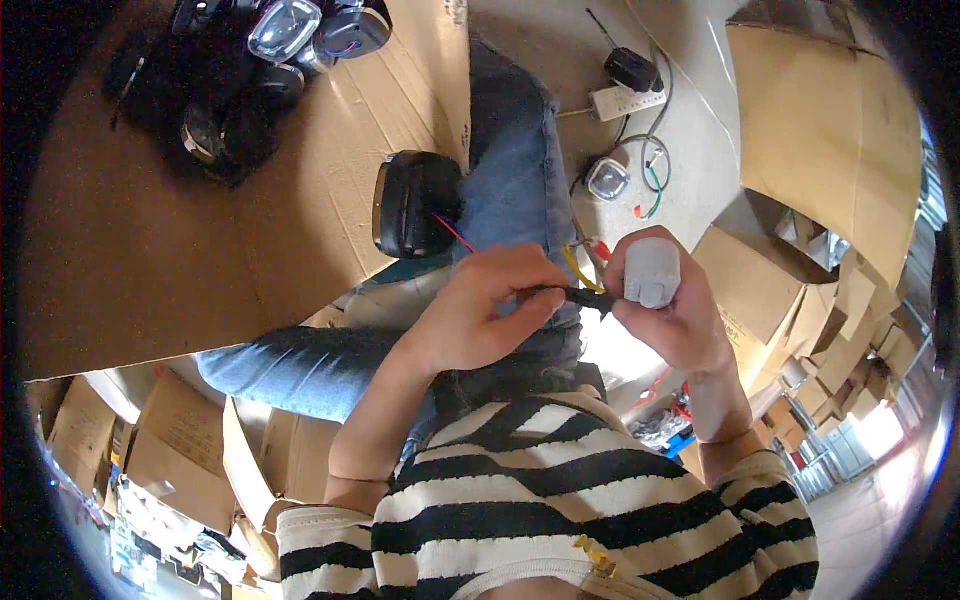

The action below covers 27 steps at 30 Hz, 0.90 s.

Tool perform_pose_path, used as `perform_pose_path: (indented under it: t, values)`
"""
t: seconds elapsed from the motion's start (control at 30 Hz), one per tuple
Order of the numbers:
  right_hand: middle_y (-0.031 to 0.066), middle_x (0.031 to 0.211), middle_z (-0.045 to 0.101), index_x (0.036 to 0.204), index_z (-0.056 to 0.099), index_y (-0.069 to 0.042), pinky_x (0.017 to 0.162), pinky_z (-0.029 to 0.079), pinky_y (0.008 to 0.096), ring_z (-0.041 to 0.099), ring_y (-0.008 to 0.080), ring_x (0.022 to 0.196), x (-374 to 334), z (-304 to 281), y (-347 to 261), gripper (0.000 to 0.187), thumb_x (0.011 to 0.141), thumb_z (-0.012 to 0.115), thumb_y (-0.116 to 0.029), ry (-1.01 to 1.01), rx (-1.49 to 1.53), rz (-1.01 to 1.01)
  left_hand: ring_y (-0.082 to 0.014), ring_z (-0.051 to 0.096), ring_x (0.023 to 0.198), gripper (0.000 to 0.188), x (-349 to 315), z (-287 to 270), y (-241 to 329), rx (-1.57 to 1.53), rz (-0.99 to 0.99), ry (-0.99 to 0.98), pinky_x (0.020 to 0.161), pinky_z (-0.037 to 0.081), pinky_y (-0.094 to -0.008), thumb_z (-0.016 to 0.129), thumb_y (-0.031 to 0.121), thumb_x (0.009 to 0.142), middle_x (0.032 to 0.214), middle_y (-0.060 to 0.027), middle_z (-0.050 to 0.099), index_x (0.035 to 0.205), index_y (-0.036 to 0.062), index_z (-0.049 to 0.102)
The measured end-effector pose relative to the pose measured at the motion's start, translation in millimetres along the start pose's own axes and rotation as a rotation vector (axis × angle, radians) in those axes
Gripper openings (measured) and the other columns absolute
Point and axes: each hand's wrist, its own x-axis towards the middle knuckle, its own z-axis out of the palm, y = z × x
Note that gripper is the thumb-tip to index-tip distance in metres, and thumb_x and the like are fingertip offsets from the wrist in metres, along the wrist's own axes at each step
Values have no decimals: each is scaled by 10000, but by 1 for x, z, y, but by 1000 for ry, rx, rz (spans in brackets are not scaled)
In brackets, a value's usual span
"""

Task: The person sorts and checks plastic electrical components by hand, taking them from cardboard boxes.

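My left hand (495,305) is closed, thumb and fingertips pinching a thin dark piece that looks like a wire or plug. Its tip meets a small black connector (590,299) between my two hands. My right hand (672,320) is wrapped round a whitish cylindrical piece (652,270), and its thumb and finger also touch the connector's right end. To the left, a black lamp housing (415,205) rests at the cardboard's edge. From it a red wire (455,233) runs toward my left hand. A yellow wire (578,268) shows behind the connector.
A large cardboard surface (220,260) spans the left, with several black lamps and a clear-lensed lamp (285,30) on top. On the floor ahead lie a power strip (628,102), a black handheld radio (632,70), cables and another lamp (607,179). Cardboard boxes (760,290) stand at right.
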Motion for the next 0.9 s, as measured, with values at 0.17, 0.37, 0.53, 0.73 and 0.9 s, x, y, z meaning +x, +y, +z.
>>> perform_pose_path:
  t: [0.17, 0.37, 0.53, 0.73, 0.9]
  values:
    - [55, 749, 476, 871, 416, -28, 611, 374, 225, 460, 115, 703, -5, -6, 8, 295, 594, 519, -15, 0, -59, -15, -200, 456, 522, 75, 6, 4, 9, 66, -33, -34, 462, 348, -268, 493, 23, 665, 594, -98, 467, 733, 1, 517]
    - [50, 764, 485, 940, 403, -28, 590, 405, 234, 484, 130, 719, -10, -15, 33, 363, 598, 526, -27, 84, -135, -100, -231, 452, 537, 106, 6, 30, -4, 147, -87, -9, 487, 360, -304, 511, 97, 685, 629, -101, 478, 754, 17, 515]
    - [66, 864, 428, 983, 374, -8, 615, 334, 208, 408, 128, 748, -32, -39, 66, 425, 583, 486, -93, 285, 264, -133, -279, 511, 647, 124, 28, 78, -16, 187, -26, 82, 570, 406, -357, 474, 136, 690, 688, -123, 515, 722, 25, 519]
    - [97, 901, 453, 1023, 361, 6, 518, 327, 203, 431, 131, 713, -32, -42, 89, 378, 667, 445, -89, 463, 446, -183, -279, 525, 643, 142, 30, 93, -19, 199, -127, 133, 568, 417, -368, 476, 172, 670, 681, -115, 529, 697, 43, 530]
    - [72, 838, 481, 996, 397, -19, 478, 330, 203, 449, 116, 664, -27, -34, 80, 298, 731, 433, -152, 422, 440, -162, -280, 527, 618, 138, 25, 86, -17, 216, -124, 154, 561, 418, -369, 478, 174, 666, 664, -121, 526, 688, 48, 528]
